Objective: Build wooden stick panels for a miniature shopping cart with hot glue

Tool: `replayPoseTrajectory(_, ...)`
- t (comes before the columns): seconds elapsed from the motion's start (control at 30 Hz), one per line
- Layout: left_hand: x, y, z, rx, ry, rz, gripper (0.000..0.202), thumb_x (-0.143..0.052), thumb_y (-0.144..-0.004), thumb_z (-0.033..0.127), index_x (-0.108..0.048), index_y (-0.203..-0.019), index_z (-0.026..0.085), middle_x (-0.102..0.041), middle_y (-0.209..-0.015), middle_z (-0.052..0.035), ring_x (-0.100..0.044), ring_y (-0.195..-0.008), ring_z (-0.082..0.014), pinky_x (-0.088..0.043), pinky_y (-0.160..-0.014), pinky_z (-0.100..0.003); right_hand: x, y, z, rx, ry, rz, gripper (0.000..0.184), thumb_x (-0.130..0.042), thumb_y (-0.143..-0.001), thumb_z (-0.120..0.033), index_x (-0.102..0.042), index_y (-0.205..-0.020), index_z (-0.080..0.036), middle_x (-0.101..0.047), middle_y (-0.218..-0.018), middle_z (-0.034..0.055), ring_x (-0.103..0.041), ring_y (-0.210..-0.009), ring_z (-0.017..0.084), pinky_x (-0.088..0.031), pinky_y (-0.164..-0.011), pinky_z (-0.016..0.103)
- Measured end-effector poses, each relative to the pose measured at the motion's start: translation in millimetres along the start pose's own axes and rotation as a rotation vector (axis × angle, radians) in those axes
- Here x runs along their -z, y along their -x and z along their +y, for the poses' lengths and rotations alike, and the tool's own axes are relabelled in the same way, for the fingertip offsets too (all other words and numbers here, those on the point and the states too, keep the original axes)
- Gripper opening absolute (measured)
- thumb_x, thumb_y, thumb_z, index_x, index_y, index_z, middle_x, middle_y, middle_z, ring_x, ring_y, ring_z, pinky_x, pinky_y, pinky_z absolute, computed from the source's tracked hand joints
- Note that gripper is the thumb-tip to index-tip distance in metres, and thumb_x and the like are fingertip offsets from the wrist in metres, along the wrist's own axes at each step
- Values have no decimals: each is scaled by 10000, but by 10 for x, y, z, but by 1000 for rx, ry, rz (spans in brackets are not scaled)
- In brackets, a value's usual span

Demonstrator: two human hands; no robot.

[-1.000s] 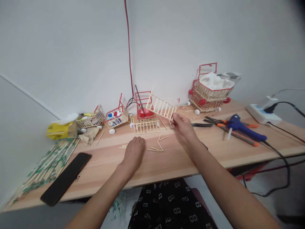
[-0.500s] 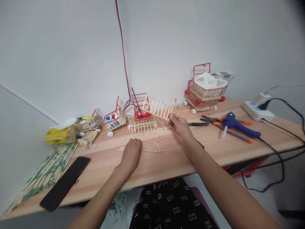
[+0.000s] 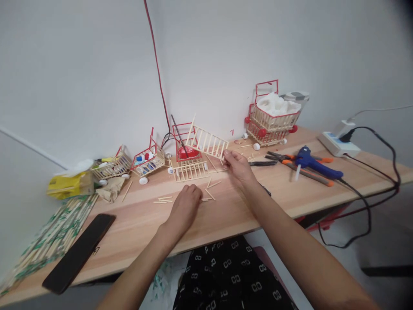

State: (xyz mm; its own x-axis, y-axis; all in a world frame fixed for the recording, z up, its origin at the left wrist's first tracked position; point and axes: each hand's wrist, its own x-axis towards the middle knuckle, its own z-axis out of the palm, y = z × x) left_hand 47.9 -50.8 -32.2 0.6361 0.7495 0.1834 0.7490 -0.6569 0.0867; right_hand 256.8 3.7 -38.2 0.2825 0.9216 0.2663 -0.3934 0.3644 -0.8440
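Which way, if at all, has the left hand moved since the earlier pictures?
Yes, rightward: against the slatted panel on the table, the left hand has shifted from below the panel's left end toward its right end.

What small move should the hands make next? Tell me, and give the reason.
Probably, the left hand should pinch one short wooden stick from the loose ones by its fingertips. The right hand holds up the slatted wooden frame, while no stick shows in the left, which is low beside them.
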Motion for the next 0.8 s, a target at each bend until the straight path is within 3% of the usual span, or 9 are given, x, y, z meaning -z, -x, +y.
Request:
replayPoseTrajectory(0.17,76,53,-154,20,-141,-19,126,-458,-877,84,-561,-846,150,-572,-884,-79,-476,-845,-226,-402,-778,-350,2,-9,2,-2,-8,7,380,-765,-625,-522,-569,-646,-196,-485,-579,-53,-399,-522,72,-324,-483,208)
replayPoseTrajectory(0.57,103,258,-712,190,-211,126,163,-454,-865,111,-607,-832,159,-624,-853,-96,-507,-844,-257,-405,-779,-369,-2,-4,-9,-6,15,2,386,-753,-620,-548,-572,-658,-209,-483,-593,-46,-404,-538,84,-341,-485,214)
replayPoseTrajectory(0.67,142,345,-759,190,-167,167,182,-458,-851,89,-628,-869,152,-638,-875,-98,-520,-863,-257,-410,-815,-379,4,-8,-2,-11,22,1,397,-754,-616,-560,-569,-658,-211,-480,-586,-47,-402,-532,85,-342,-481,214)
replayPoseTrajectory(0.8,203,502,-662,173,-70,288,292,-478,-822,57,-609,-1069,141,-623,-1025,-106,-517,-963,-251,-420,-870,-374,2,-5,4,-12,18,-2,400,-758,-615,-556,-568,-651,-206,-484,-582,-49,-399,-523,80,-334,-477,214)
